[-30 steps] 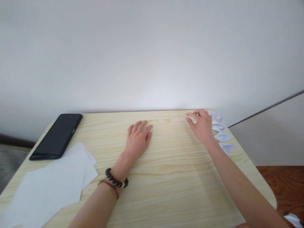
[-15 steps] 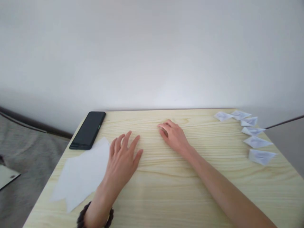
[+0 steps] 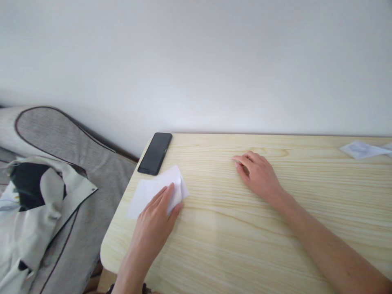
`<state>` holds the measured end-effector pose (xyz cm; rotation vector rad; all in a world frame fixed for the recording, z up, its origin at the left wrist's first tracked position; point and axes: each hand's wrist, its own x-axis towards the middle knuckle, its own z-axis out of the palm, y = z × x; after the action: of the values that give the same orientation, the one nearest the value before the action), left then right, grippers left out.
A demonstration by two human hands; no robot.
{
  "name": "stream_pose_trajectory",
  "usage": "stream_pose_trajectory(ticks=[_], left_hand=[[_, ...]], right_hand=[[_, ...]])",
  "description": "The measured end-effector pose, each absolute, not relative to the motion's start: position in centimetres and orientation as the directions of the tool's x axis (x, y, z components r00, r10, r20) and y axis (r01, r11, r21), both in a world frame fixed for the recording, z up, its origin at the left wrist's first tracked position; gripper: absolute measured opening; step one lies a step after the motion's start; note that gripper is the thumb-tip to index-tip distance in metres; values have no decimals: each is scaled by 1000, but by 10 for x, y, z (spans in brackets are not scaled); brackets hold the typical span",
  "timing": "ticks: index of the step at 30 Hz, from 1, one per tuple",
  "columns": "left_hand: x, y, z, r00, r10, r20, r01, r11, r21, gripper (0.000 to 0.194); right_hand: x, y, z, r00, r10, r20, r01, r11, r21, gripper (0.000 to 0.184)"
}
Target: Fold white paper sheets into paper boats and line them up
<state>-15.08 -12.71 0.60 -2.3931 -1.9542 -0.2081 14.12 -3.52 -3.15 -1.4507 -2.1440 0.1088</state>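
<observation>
My left hand is over the white sheets of paper on the left of the table. Its fingers press on the top sheet and its thumb is at the right edge, where the paper bends up. My right hand rests on the wooden table, loosely curled, with a small gap between thumb and fingers and nothing seen in it. At the far right edge lie folded white paper pieces, partly cut off by the frame.
A black phone lies behind the paper at the table's back left corner. A white wall stands right behind the table. To the left is a grey sofa with a light garment on it.
The view has turned left, so most folded paper pieces have left the frame. My left hand has moved from beside the sheets onto them and taken hold of the top one. My right hand keeps its pose.
</observation>
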Motion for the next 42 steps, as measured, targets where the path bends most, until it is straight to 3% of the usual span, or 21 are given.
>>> stream_pose_trajectory(ticks=[6, 9, 16, 21, 27, 30, 34, 37, 39, 42], left_hand=[[-182, -138, 9, 330, 942, -57, 943, -325, 75, 57], [-187, -139, 7, 333, 940, -80, 942, -327, 80, 61], [-178, -136, 2, 364, 925, 104, 927, -371, 56, 42], [-173, -138, 2, 213, 959, 188, 961, -241, 139, 34], [-175, -144, 3, 96, 981, 171, 967, -133, 217, 52], [-175, -148, 12, 90, 973, 214, 974, -131, 187, 57], [-163, -146, 38, 179, 899, 401, 950, -264, 167, 57], [-139, -135, 51, 299, 845, 445, 896, -408, 174, 60], [-114, -127, 47, 406, 826, 392, 845, -503, 184, 62], [-71, -118, 23, 537, 826, 171, 813, -561, 156, 58]], right_hand=[[142, -35, -32, -279, 881, 383, 825, 424, -374, 24], [143, -36, -33, -282, 875, 392, 817, 434, -380, 24], [143, -35, -33, -288, 872, 395, 812, 441, -382, 24], [144, -36, -32, -286, 876, 389, 817, 435, -378, 24], [144, -35, -33, -288, 873, 394, 813, 440, -382, 24], [145, -35, -34, -287, 871, 399, 813, 442, -378, 24], [144, -35, -33, -286, 876, 389, 815, 436, -381, 24], [143, -36, -31, -280, 881, 382, 797, 435, -420, 25], [145, -35, -30, -256, 893, 371, 762, 422, -491, 25], [155, -32, -29, -147, 917, 371, 726, 355, -589, 26]])
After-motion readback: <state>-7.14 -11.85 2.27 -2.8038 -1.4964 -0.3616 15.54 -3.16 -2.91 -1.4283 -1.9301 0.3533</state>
